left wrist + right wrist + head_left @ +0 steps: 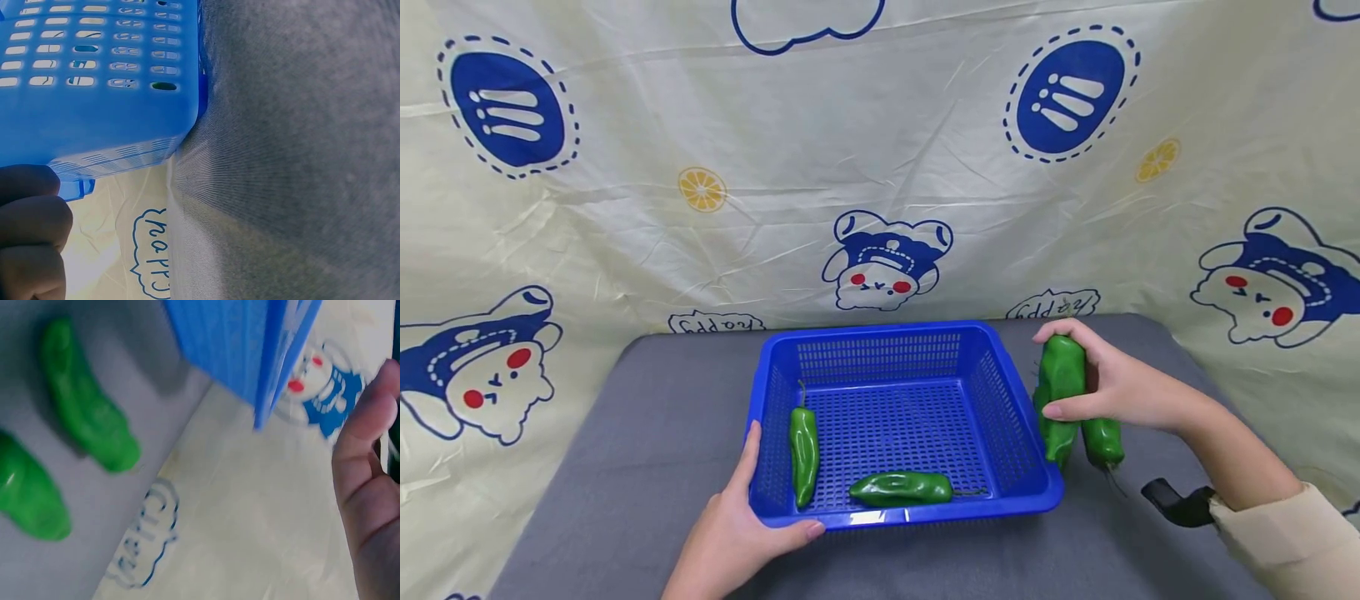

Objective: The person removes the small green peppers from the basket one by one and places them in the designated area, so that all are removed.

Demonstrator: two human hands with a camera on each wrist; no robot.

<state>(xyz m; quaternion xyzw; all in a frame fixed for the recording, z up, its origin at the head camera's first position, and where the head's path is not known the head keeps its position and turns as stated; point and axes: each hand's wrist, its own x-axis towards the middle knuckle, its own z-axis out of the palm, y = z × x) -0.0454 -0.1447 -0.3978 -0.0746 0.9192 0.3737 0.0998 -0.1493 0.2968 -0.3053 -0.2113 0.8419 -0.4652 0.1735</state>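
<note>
My left hand [730,525] grips the near left corner of a blue plastic basket [902,514], thumb along the front rim; in the left wrist view its fingers [31,228] are curled beside the basket wall [106,122]. Inside lie two green peppers, one upright along the left side [804,454], one crosswise at the front [901,488]. Just outside the right rim, my right hand [1123,387] holds a green pepper [1063,367] between thumb and fingers. Below it, two more peppers lie on the table, seen in the right wrist view, one longer [87,403], one partly cropped [34,494].
The basket stands on a grey cloth-covered table [670,433]. A cream curtain [775,192] with blue cartoon prints hangs behind and at both sides. A black strap [1180,504] sticks out from the right wrist, near the cream sleeve [1292,533].
</note>
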